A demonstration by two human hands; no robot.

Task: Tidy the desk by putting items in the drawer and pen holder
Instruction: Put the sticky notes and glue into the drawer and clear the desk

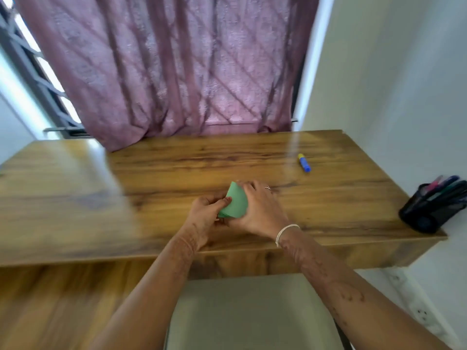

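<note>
At the far left a window grille [32, 72] is running out of frame, and the curtain [177, 72] is covering the rest of the window. Motion blur is smearing the left half of the desk [101, 198]. Above the desk's middle, the left hand [204, 210] is pinching the near left edge of a green paper pad [237, 200], thumb lying on top. The right hand [260, 210] is gripping its right side, and its fingers are hiding the far corner. Further right a blue and yellow marker [304, 162] is lying apart on the desk. At the right edge, the black mesh pen holder [429, 210] is holding blurred pens, partly cut off.
</note>
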